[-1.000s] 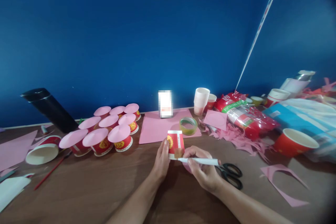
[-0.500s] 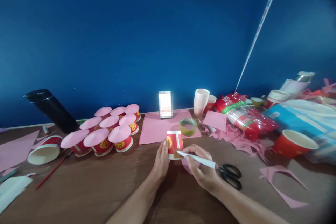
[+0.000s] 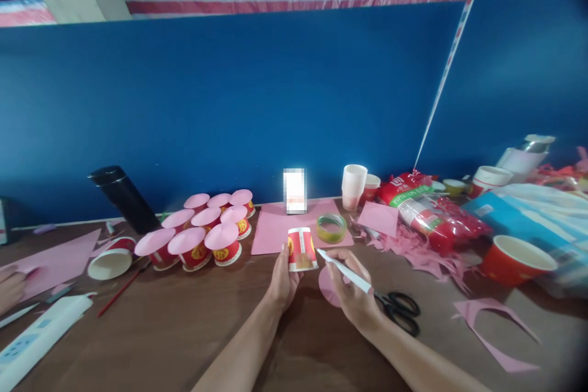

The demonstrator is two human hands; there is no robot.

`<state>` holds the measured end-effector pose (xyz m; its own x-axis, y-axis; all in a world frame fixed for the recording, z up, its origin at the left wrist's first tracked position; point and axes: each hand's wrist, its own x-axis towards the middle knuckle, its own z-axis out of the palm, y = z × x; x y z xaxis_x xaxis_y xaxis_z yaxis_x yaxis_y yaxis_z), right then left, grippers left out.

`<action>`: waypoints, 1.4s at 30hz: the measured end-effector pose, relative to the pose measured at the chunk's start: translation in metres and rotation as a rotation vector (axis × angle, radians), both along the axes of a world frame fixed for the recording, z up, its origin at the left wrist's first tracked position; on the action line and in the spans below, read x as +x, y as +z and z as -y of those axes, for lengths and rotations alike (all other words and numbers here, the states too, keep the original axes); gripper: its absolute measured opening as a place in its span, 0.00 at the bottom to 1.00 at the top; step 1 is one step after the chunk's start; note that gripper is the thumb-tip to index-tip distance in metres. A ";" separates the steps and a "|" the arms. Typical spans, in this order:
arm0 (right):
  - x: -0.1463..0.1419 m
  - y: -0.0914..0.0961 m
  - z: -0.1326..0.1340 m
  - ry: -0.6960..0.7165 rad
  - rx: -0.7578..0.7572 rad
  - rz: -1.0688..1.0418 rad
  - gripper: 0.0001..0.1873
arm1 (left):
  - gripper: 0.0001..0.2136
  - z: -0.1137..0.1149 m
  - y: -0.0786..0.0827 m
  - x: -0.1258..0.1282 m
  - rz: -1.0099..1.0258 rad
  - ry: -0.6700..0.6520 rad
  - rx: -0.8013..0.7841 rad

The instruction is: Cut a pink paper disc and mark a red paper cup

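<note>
My left hand (image 3: 283, 280) grips a small red paper cup (image 3: 302, 248), upside down and tilted a little above the brown table. My right hand (image 3: 351, 297) pinches a white pen-like stick (image 3: 343, 270) whose tip points up-left, just right of the cup and apart from it. Under my right hand lies a pink paper disc (image 3: 327, 286). Black scissors (image 3: 397, 310) lie on the table just right of that hand.
Several upturned red cups with pink disc tops (image 3: 204, 236) stand at the left by a black flask (image 3: 125, 198). A pink sheet (image 3: 275, 231), tape roll (image 3: 331, 228), cup stack (image 3: 353, 185), cup packet (image 3: 427, 214) and pink scraps lie behind. Another person's hand (image 3: 10, 288) shows far left.
The camera tilted up and turned a little to the left. My left hand lifted and tilted the cup; the stick's tip came off the cup and now points up beside it.
</note>
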<state>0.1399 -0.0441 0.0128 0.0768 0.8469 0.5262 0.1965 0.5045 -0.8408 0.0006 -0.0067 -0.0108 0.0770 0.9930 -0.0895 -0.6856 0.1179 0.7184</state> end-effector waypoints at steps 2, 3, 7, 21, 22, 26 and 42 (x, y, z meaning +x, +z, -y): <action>0.000 -0.001 -0.001 -0.003 0.060 0.024 0.06 | 0.20 0.001 0.003 -0.001 0.005 -0.004 0.009; 0.000 0.000 -0.001 -0.006 0.084 0.042 0.06 | 0.20 0.001 0.003 -0.002 0.008 -0.005 0.016; 0.002 0.001 0.000 -0.017 0.160 0.133 0.05 | 0.20 -0.003 0.001 -0.003 0.003 -0.034 0.022; 0.005 -0.001 -0.002 -0.092 0.266 0.230 0.07 | 0.18 -0.005 -0.002 -0.002 0.017 -0.009 0.050; 0.005 -0.001 -0.002 -0.087 0.266 0.231 0.07 | 0.18 -0.004 -0.002 -0.003 0.028 -0.008 0.043; 0.003 -0.003 -0.002 -0.032 0.255 0.221 0.09 | 0.20 -0.004 -0.001 -0.006 0.084 -0.017 -0.009; 0.003 0.000 0.003 0.054 0.245 0.206 0.09 | 0.19 -0.003 0.006 -0.002 0.062 0.006 -0.059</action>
<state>0.1429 -0.0472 0.0125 -0.0941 0.6930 0.7147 0.3169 0.7014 -0.6384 -0.0018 -0.0036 -0.0052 0.0783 0.9866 -0.1431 -0.7292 0.1546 0.6666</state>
